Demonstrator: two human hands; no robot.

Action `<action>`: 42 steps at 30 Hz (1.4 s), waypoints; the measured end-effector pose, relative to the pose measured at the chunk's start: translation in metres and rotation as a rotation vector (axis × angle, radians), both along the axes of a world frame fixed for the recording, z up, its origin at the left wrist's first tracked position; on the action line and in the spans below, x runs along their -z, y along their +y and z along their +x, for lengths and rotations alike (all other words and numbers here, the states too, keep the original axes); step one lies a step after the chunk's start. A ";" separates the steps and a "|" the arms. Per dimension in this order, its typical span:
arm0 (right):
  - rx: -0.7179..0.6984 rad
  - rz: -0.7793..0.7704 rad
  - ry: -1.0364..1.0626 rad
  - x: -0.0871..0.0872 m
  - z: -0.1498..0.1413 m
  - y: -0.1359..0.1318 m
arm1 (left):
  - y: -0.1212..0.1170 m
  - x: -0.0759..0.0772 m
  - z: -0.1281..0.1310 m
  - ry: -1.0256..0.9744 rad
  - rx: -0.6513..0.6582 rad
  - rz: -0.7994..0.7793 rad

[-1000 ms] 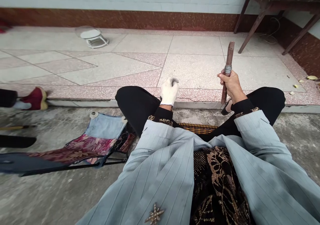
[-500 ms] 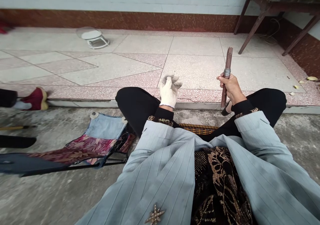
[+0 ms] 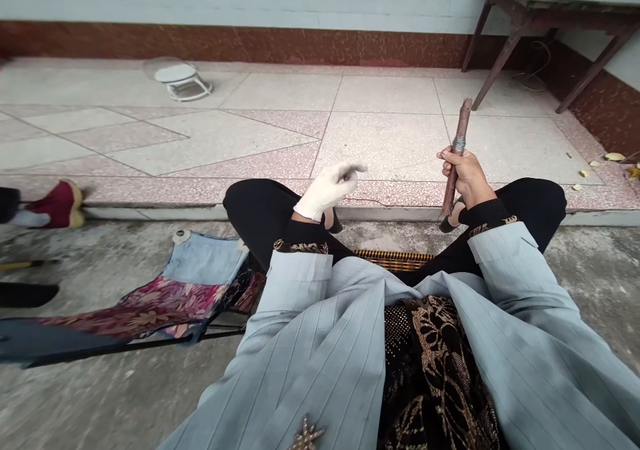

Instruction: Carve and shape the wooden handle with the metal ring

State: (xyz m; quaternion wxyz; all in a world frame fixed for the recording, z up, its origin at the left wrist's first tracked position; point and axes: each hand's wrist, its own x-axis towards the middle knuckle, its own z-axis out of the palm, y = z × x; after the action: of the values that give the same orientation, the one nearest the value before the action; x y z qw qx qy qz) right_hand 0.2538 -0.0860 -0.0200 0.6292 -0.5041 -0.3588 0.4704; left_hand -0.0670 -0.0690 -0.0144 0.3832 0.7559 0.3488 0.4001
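Note:
My right hand (image 3: 465, 173) is closed around a brown wooden stick (image 3: 464, 120), held nearly upright over the step edge. Grey wire (image 3: 459, 145) is wound in a tight band about the stick just above my fingers. The stick's upper end looks rough and broken. My left hand (image 3: 327, 187), in a white knitted glove, hovers above my left knee, palm turned inward. Its index finger points to the right and the thumb stands a little apart; no object shows between them. The other fingers are partly hidden.
A woven seat edge (image 3: 395, 260) shows between my legs. To the left stands a folding chair (image 3: 175, 297) of patterned cloth, and beyond it another person's red shoe (image 3: 57, 205). A small white stool (image 3: 183, 80) and a wooden table (image 3: 525, 0) stand on the tiled step (image 3: 270, 163).
My left hand has turned from fingers up and spread to fingers pointing right, and moved slightly left and down. My right hand keeps the stick, now tilted slightly more to the right.

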 end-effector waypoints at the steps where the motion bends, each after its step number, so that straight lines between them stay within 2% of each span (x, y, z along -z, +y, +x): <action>1: 0.005 -0.004 -0.008 -0.001 0.001 0.000 | 0.003 0.001 -0.002 0.151 0.015 0.076; 5: 0.031 -0.020 -0.030 -0.002 -0.001 -0.001 | 0.016 0.012 -0.006 0.555 0.065 0.362; 8: 0.033 -0.020 -0.076 -0.001 -0.006 0.000 | 0.022 0.021 -0.005 0.704 -0.028 0.462; 11: 0.012 0.013 -0.120 0.000 -0.012 -0.001 | 0.020 0.024 -0.001 0.670 -0.173 0.450; 14: -0.016 0.068 -0.118 -0.001 -0.015 -0.003 | 0.017 0.025 0.004 0.571 -0.241 0.438; 23: -0.001 0.103 -0.146 -0.005 -0.013 -0.003 | 0.017 0.019 0.009 0.431 -0.199 0.424; 28: 0.007 0.129 -0.153 -0.004 -0.010 -0.001 | 0.015 0.012 0.006 0.212 -0.225 0.283; 32: 0.026 0.143 -0.140 -0.004 -0.010 0.000 | 0.009 0.008 0.008 -0.021 -0.259 0.012; 37: 0.010 0.137 -0.139 -0.006 -0.011 -0.001 | 0.008 0.011 0.013 -0.541 -0.125 -0.353; 42: -0.012 0.116 -0.060 -0.006 -0.013 -0.002 | 0.010 0.009 0.012 -0.749 -0.006 -0.664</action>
State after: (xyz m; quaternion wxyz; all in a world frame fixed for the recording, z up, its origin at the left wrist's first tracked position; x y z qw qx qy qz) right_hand 0.2412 -0.0882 -0.0137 0.6435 -0.4784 -0.4072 0.4373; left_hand -0.0554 -0.0591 -0.0230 0.7009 0.3965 0.2982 0.5125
